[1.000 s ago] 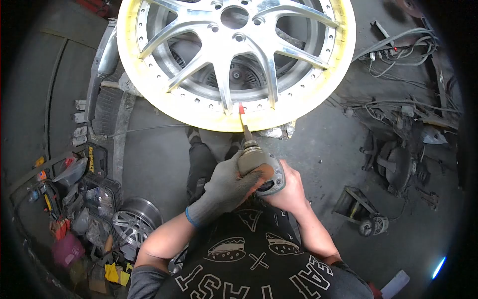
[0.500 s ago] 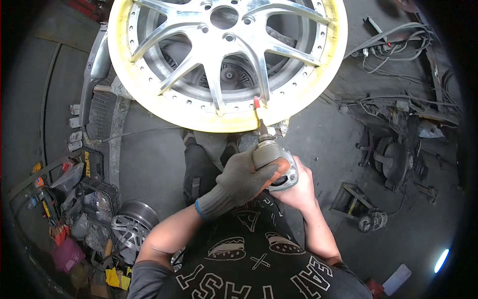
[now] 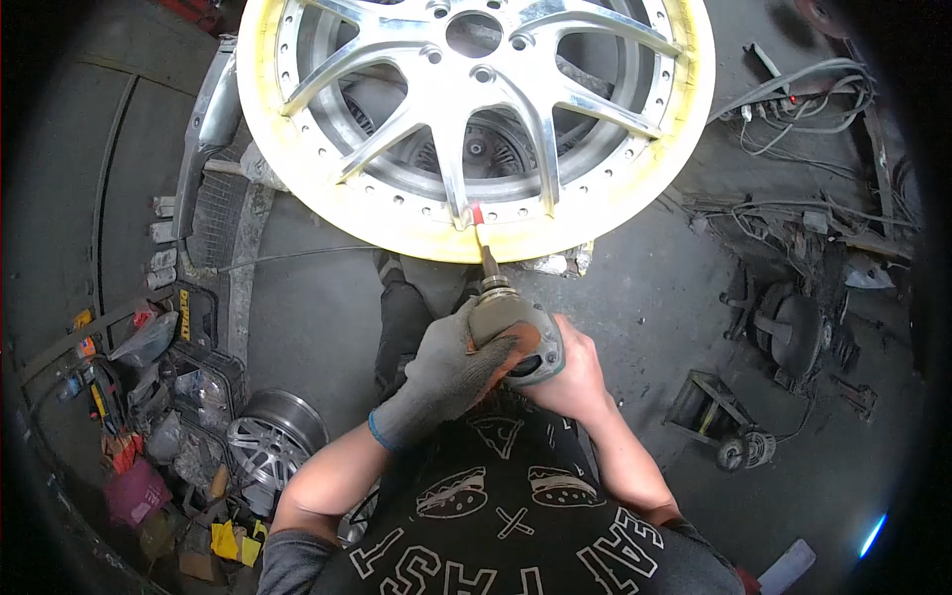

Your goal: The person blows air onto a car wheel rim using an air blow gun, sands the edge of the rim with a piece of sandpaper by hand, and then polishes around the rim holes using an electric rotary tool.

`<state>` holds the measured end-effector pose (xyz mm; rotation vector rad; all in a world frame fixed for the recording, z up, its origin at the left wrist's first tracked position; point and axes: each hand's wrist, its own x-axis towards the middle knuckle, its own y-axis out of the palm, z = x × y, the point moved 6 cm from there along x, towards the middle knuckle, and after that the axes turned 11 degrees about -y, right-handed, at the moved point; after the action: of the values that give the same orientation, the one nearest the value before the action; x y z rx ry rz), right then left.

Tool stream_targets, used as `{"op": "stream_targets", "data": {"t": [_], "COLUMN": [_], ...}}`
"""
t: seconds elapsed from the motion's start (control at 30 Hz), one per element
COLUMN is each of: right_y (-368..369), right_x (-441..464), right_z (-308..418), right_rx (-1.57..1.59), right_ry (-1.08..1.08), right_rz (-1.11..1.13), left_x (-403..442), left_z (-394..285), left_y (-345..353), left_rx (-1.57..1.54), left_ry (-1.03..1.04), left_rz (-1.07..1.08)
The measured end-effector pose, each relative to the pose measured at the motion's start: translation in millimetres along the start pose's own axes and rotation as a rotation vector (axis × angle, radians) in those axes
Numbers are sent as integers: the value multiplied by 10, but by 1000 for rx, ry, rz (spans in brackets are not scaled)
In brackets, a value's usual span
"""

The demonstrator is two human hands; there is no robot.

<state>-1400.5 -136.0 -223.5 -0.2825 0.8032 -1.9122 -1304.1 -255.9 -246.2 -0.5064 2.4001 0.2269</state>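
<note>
A power tool [image 3: 501, 315] with a thin shaft and a red tip [image 3: 477, 214] is held between both hands. My left hand [image 3: 441, 362], in a grey glove with orange on it, wraps round the tool's head. Bare, my right hand [image 3: 575, 372] closes on the tool's rear right side; some of its fingers are hidden. The red tip meets the lip of a large silver wheel rim [image 3: 506, 89], beside the foot of a spoke. Yellow colours the wheel's outer edge. Below and behind the wheel, another round part [image 3: 478, 149] shows through the spokes.
At the lower left lie a second silver wheel [image 3: 273, 441], a black toolbox [image 3: 193, 317] and yellow cloths [image 3: 236, 541]. Cables [image 3: 823, 94] run across the upper right. A metal frame with a small motor [image 3: 734, 451] stands on the floor at right.
Half a second ago the tool and both hands were further right along the rim; they are now back left, near the foot of the other spoke. The whole view has shifted slightly.
</note>
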Motion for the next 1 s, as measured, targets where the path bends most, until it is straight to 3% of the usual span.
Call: {"op": "stream_targets", "data": {"t": [0.13,0.33,0.43,0.5,0.7,1.0], "right_y": [-81,-173,-123,-64,12,-216], "right_x": [4,-52,-33,-7,30,-62], "right_z": [30,-8,13,46,47,-9], "right_rx": [36,-21,-21,33,15,-26], "right_ry": [43,102,102,38,-68,15], "right_rz": [-52,-52,-37,-33,-86,-80], "left_x": [64,60,21,36,19,114], "left_z": [-7,-134,-135,-51,35,-81], "left_y": [104,208,120,82,-11,255], "left_rx": [-72,-131,10,-66,-147,-90], "left_ry": [54,-21,-158,-1,42,115], "left_rz": [89,169,139,119,54,119]}}
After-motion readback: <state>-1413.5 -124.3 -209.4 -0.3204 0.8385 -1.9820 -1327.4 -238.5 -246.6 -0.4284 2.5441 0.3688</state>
